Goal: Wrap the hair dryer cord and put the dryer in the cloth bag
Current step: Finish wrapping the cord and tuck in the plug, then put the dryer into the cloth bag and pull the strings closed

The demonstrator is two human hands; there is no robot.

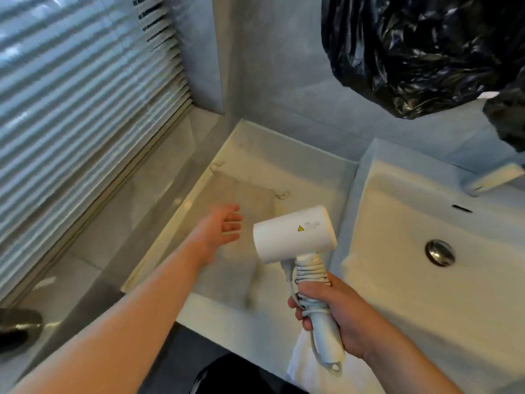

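Observation:
A white hair dryer [295, 233] is held upright above the counter, its barrel pointing left. Its white cord [311, 273] is coiled around the handle. My right hand [338, 317] grips that handle over the coils, and the plug end hangs below the fist. A pale cloth bag [250, 200] with drawstrings lies flat on the white counter [312, 172], partly behind the dryer. My left hand [224, 228] reaches out over the bag with fingers apart and nothing in it; whether it touches the cloth is unclear.
A white sink [426, 294] with a metal drain [439, 252] lies right of the counter. A black plastic bag [420, 49] hangs at the top right. Window blinds [79, 89] and a sill fill the left. A white towel [306, 362] hangs below the dryer.

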